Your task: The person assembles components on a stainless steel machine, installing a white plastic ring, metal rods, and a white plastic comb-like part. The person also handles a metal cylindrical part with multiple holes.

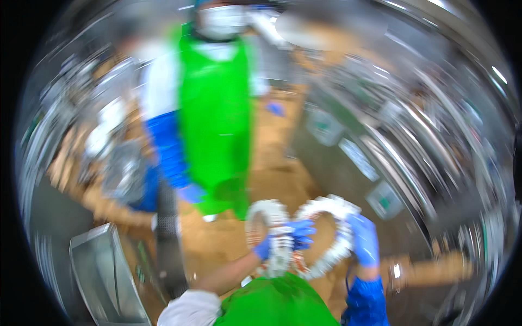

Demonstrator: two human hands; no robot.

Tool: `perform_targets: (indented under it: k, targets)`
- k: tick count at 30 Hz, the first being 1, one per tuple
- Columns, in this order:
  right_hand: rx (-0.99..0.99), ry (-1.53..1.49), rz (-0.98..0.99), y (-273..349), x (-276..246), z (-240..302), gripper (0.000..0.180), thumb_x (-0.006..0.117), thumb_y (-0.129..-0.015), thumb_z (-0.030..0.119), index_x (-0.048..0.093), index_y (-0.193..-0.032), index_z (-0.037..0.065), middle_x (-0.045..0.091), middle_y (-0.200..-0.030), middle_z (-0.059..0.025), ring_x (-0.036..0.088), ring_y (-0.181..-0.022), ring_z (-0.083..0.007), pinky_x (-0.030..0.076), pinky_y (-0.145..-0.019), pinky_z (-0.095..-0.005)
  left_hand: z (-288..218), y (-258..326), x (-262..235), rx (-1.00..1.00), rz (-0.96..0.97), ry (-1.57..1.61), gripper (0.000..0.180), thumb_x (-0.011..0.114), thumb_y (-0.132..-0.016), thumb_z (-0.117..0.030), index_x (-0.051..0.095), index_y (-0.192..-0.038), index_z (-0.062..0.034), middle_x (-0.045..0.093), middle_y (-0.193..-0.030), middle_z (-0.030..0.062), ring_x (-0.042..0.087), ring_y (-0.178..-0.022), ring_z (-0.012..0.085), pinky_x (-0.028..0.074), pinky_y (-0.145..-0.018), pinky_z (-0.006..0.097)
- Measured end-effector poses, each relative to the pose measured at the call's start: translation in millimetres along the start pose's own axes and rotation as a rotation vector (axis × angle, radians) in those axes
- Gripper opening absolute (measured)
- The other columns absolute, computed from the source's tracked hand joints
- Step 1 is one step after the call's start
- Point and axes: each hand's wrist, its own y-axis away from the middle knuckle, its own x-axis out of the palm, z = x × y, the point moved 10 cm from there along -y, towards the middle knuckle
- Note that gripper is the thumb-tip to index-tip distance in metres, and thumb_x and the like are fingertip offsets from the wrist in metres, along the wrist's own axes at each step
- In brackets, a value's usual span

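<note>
Left hand (283, 236) and right hand (363, 239) grip a white looped strip (331, 233), arching upward.

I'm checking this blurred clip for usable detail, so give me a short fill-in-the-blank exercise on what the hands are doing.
1. Both the left hand and the right hand wear gloves coloured ____.
2. Together the hands hold a curved white strip bent into a ____ shape.
3. The person standing opposite wears an apron coloured ____.
4. At lower left stands a metal ____.

Missing words: blue; loop; green; container
</note>
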Motion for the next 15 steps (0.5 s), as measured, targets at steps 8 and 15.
perform_targets:
  k: [8,15]
  targets:
    - [0.064,0.030,0.075,-202.3,11.5,-50.0,0.018,0.064,-0.097,0.017,0.067,-0.088,0.001,0.061,-0.076,0.0016,0.054,-0.068,-0.0065,0.045,-0.062,-0.0249,-106.4,-90.7,-74.0,0.246,-0.024,0.211,0.074,0.039,-0.098,-0.066,0.036,-0.153,-0.0177,0.058,-0.138,0.0083,0.061,-0.116,0.0233,0.052,-0.095,0.044]
    - [-0.244,-0.004,0.063,-390.4,1.8,109.1,0.022,0.058,-0.098,0.018,0.070,-0.102,0.000,0.065,-0.089,0.0001,0.055,-0.083,-0.0073,0.044,-0.073,-0.0252,-260.4,-207.2,-214.3,0.314,-0.170,-0.012,0.063,0.042,-0.101,-0.053,0.044,-0.145,-0.0076,0.054,-0.140,0.0150,0.050,-0.129,0.0319,0.038,-0.112,0.047]
